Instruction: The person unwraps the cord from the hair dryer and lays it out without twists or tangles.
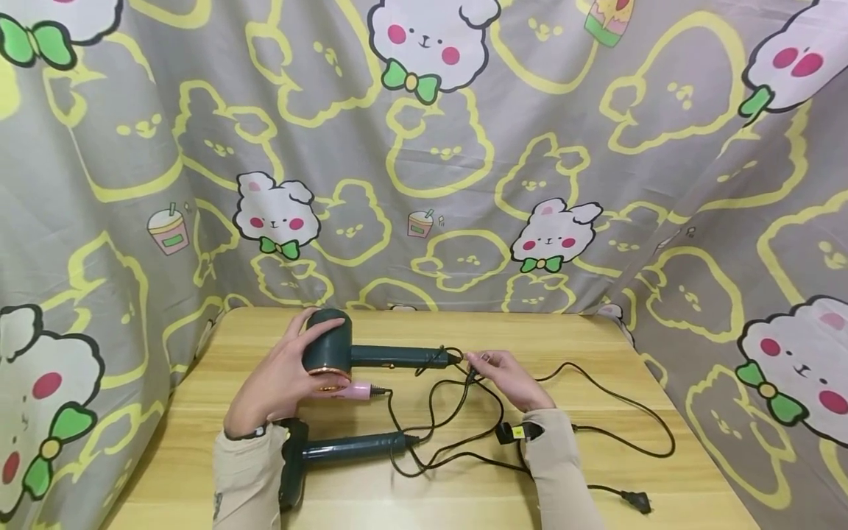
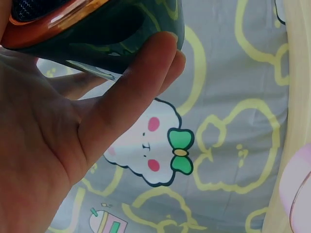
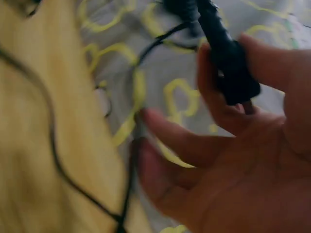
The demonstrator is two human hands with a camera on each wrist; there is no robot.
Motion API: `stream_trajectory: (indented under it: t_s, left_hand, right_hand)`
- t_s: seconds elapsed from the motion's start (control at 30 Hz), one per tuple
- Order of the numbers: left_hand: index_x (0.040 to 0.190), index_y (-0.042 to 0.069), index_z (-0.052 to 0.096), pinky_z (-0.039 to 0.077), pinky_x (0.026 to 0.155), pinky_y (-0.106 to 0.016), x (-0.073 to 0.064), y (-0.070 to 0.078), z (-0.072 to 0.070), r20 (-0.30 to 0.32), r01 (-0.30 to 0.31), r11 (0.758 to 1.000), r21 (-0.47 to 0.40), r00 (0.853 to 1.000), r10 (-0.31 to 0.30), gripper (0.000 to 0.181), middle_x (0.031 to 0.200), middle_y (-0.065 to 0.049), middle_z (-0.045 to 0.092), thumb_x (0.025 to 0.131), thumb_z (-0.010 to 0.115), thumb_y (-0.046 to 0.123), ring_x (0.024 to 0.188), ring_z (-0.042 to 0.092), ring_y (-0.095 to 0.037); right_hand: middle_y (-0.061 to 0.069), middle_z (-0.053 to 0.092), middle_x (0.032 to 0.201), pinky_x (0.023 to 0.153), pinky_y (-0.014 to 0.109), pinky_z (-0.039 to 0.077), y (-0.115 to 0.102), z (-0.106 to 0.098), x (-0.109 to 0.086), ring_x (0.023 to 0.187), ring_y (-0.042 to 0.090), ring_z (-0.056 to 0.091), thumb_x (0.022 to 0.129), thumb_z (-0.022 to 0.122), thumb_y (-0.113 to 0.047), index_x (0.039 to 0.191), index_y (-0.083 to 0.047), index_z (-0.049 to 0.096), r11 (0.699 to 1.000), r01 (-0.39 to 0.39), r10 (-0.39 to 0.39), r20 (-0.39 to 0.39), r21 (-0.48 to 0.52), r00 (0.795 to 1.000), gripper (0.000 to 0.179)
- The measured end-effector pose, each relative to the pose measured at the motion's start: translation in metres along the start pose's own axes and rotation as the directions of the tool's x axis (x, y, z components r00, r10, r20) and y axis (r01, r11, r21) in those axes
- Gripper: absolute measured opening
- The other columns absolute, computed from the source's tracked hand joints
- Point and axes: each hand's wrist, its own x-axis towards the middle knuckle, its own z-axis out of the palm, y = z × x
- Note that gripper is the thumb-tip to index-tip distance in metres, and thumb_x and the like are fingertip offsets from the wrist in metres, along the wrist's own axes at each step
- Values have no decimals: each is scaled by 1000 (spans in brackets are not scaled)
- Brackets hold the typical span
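Note:
My left hand point(image 1: 281, 375) grips the round head of a dark green hair dryer point(image 1: 400, 357), its handle pointing right. In the left wrist view the copper-coloured rim point(image 2: 58, 24) of this dryer shows, with fingers spread round the body. Near the end of that handle, my right hand point(image 1: 510, 379) pinches a black plug point(image 3: 233, 73) between thumb and finger, with a black cord point(image 3: 133, 174) passing by its other fingertips. Partly hidden behind the left hand lies a pink hair dryer point(image 1: 354, 391). A second dark green hair dryer point(image 1: 358, 447) lies nearer the front, beside the left sleeve.
Tangled black cords point(image 1: 430, 464) cover the middle of the wooden table point(image 1: 265, 320). A black plug with a yellow label point(image 1: 510, 433) lies by the right sleeve, and another plug point(image 1: 637, 502) at the front right. Patterned curtains point(image 1: 437, 162) hang behind and at both sides.

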Motion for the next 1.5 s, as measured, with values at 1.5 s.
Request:
stream_trajectory:
  t_s: [1.5]
  left_hand:
    - [153, 21, 48, 54, 90, -58, 47, -76, -36, 146, 39, 998, 43, 988, -45, 89, 161, -27, 28, 79, 88, 49, 120, 57, -49]
  right_hand:
    - [-2, 77, 89, 85, 25, 60, 3, -130, -86, 88, 11, 78, 109, 51, -30, 104, -11, 61, 889, 245, -37, -473, 387, 880, 22]
